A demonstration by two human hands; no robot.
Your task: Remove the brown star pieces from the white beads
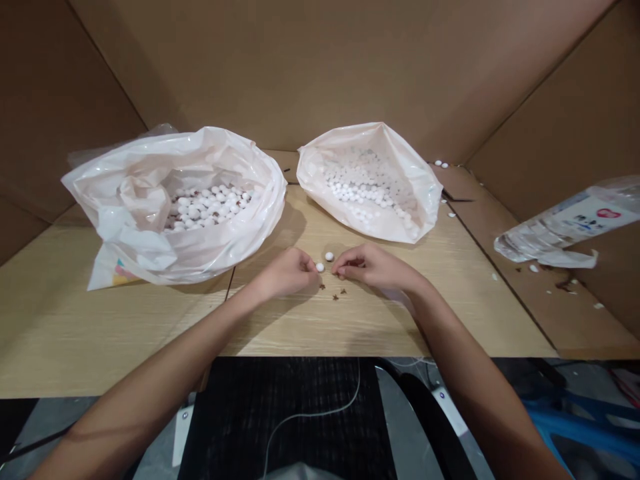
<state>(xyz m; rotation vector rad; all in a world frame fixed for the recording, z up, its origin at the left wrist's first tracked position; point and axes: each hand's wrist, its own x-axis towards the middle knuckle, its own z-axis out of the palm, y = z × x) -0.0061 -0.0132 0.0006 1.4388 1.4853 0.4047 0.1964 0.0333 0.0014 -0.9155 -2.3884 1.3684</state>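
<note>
Above the middle of the table, my left hand (294,272) is closed in a pinch, with a small white ball (320,267) at its fingertips. Just across from it, my right hand (369,265) is also pinched; whatever its fingertips hold is too small to make out. A second white ball (329,257) sits between the hands, slightly farther back. Three little brown star-shaped pieces (335,297) lie on the wood just in front of the fingers.
A large white plastic bag (260,220) with white balls and brown bits stands open at left. Another open bag (425,200) of white balls is behind my right hand. A clear plastic bottle (560,230) lies at right. Cardboard walls (320,67) surround the wooden table (280,333).
</note>
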